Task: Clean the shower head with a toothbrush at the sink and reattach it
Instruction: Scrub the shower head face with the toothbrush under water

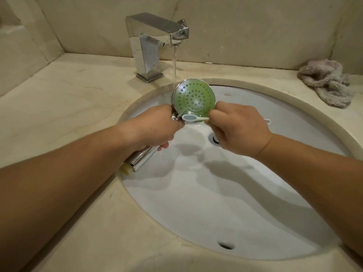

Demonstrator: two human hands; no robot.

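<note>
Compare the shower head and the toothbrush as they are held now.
The shower head is a big round green disc on a chrome handle, gripped by the left hand; the toothbrush is small, slim and white, pinched by the right hand. The shower head faces up; the toothbrush lies crosswise at its lower edge. Both are over the sink.

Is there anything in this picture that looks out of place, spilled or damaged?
Little stands out. A crumpled cloth lies bunched on the counter at the far right rather than folded. Water splashes on the counter around the running faucet. The shower head and toothbrush show no visible damage.
</note>
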